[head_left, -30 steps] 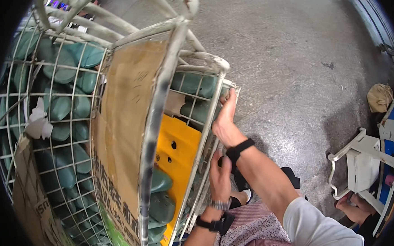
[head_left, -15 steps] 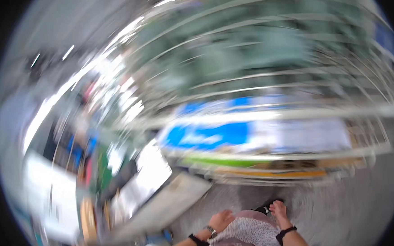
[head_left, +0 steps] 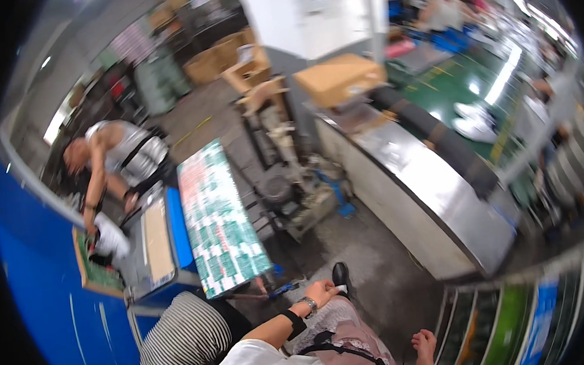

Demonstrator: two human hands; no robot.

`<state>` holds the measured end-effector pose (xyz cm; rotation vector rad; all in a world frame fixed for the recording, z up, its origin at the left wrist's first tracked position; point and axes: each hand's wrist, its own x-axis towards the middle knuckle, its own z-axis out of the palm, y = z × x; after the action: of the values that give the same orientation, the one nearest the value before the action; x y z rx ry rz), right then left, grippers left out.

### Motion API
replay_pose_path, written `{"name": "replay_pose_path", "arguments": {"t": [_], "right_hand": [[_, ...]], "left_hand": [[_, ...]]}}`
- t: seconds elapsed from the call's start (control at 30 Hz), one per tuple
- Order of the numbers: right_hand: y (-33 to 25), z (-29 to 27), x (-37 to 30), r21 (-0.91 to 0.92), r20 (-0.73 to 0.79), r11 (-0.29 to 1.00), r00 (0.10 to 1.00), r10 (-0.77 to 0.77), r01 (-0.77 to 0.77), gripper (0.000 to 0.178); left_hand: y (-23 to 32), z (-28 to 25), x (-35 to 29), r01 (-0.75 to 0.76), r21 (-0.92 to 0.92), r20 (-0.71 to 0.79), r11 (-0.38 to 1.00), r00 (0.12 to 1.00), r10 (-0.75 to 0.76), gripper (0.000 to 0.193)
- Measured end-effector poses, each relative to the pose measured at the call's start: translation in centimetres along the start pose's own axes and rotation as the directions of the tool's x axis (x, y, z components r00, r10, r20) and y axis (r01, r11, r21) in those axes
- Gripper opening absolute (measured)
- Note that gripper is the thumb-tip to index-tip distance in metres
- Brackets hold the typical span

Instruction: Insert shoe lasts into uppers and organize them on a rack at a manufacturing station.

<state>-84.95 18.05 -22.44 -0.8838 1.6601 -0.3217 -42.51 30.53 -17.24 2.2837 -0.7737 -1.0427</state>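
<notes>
My left hand (head_left: 321, 292), with a metal watch and a black wristband behind it, hangs in front of my body above the dark shoe (head_left: 340, 276). Its fingers are loosely bent, and I see nothing held in them. Lower and to the right is my right hand (head_left: 424, 345), fingers slightly curled and apart, with nothing in it. It is nearest to the wire rack (head_left: 494, 317), which holds green, blue and orange flat items, but does not touch it. A pinkish patterned garment (head_left: 351, 333) covers my front between the hands.
At left, a person (head_left: 130, 152) leans over a blue machine (head_left: 51, 284), handling a white piece. A striped garment (head_left: 184, 336) on someone is close at my left. A long green-and-white printed panel (head_left: 221, 220), a metal-topped bench (head_left: 418, 168) and a cardboard box (head_left: 339, 79) stand ahead.
My view has swung left from the wire rack, which now lies at lower right. The machine, the bench and the co-workers have come into view. Both hands remain without anything held.
</notes>
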Motion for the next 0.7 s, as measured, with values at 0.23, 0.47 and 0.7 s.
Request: {"name": "replay_pose_path", "arguments": {"t": [0.23, 0.47, 0.7], "right_hand": [[-29.8, 24.8, 6.2, 0.024, 0.473, 0.835, 0.730, -0.494, 0.549, 0.035], [-51.1, 48.2, 1.9, 0.168, 0.683, 0.525, 0.285, -0.672, 0.835, 0.073], [-61.2, 60.2, 2.7, 0.052, 0.701, 0.164, 0.081, -0.708, 0.985, 0.090]], "left_hand": [[-5.4, -9.0, 5.8, 0.309, -0.210, -0.117, 0.927, 0.934, -0.338, 0.043], [-5.4, -12.1, 6.9, 0.276, -0.333, -0.386, 0.902, 0.833, -0.397, 0.040], [-5.5, -9.4, 4.6, 0.328, -0.664, -0.353, 0.671, 0.654, -0.669, 0.035]]}}
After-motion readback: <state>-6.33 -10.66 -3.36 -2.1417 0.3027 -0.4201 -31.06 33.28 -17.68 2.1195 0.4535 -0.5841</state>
